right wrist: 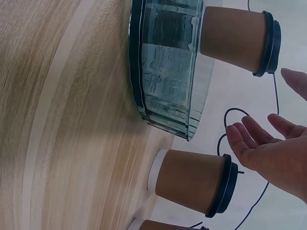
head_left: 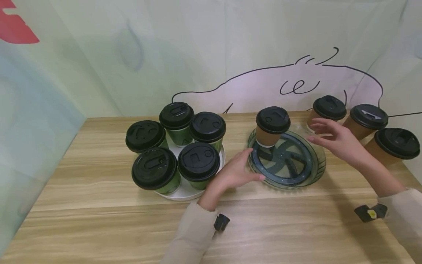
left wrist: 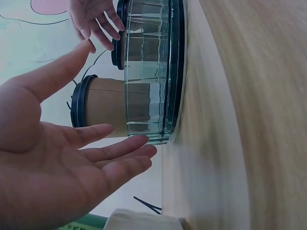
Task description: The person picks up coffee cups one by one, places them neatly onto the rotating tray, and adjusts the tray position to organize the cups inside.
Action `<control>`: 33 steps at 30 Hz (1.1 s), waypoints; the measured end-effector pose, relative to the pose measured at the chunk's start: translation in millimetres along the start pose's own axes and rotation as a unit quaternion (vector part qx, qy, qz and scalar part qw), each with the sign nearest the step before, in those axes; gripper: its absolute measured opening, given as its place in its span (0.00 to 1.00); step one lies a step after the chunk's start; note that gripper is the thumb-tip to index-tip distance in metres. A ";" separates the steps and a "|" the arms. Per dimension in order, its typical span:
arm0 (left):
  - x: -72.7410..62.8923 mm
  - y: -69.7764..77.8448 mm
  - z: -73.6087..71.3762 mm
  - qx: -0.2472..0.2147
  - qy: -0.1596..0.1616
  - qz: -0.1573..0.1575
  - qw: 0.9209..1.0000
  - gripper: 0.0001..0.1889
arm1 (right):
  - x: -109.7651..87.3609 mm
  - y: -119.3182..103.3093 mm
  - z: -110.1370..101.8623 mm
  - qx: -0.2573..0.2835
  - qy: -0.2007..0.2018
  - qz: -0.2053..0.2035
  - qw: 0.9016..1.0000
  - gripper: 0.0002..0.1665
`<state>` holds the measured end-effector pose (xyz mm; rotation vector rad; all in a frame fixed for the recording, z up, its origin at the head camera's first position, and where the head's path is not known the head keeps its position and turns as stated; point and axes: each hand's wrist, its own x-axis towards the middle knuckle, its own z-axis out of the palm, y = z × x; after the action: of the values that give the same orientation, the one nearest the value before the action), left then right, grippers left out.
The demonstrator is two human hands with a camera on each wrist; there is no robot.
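A round clear glass dish with a dark swirl-patterned base stands on the table. Inside it, at the back left, is a brown paper cup with a black lid, upright. My left hand is at the dish's left side, thumb and fingers spread, holding nothing; in the left wrist view its fingertips overlap the glass wall. Over the dish's right rim hovers my right hand, fingers loosely bent and nothing in them. The right wrist view has this hand apart from the lidded cups.
Three more brown cups with black lids, including a rear one, a middle one and a front one, stand at the right. Left of the dish, several green cups with black lids crowd a white round tray. A printed cloth backdrop rises behind the table.
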<state>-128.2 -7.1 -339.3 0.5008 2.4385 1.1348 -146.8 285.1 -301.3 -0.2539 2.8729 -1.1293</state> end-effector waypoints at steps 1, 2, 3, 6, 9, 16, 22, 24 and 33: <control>-0.2 0.0 -0.1 0.001 0.002 0.000 1.000 0.45 | -0.2 0.6 -0.1 -0.002 0.001 0.000 1.000 0.35; -0.1 0.1 -0.1 0.001 0.003 0.000 1.000 0.45 | -0.5 1.4 -0.3 -0.004 0.002 0.001 1.000 0.34; 0.1 0.1 0.0 0.003 0.004 0.001 1.000 0.45 | -0.7 2.1 -0.4 -0.005 0.004 0.000 1.000 0.34; 0.2 -0.5 -0.1 0.000 0.002 0.003 1.000 0.44 | -0.7 3.9 -0.5 -0.003 0.006 -0.004 1.000 0.33; 0.4 -0.6 0.0 -0.004 -0.003 0.003 1.000 0.45 | -0.3 4.7 -0.5 -0.001 0.008 -0.010 1.000 0.33; -0.3 -0.1 -0.4 -0.002 -0.002 -0.001 1.000 0.45 | -1.0 4.0 -0.7 0.000 0.001 -0.006 1.000 0.33; -1.1 0.5 -0.9 -0.002 0.008 0.001 1.000 0.45 | -1.4 5.1 -0.2 -0.004 0.005 -0.009 1.000 0.31; -0.8 0.4 -0.8 -0.004 0.009 0.002 1.000 0.45 | -1.5 5.8 -0.2 -0.006 0.007 -0.011 1.000 0.30; 0.0 -1.1 -0.3 -0.006 0.005 0.003 1.000 0.47 | -1.6 7.8 -0.7 -0.006 0.010 -0.014 1.000 0.29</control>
<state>-128.5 -7.9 -340.0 0.4995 2.4388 1.1569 -146.3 291.4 -306.2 -0.2850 2.9032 -1.1253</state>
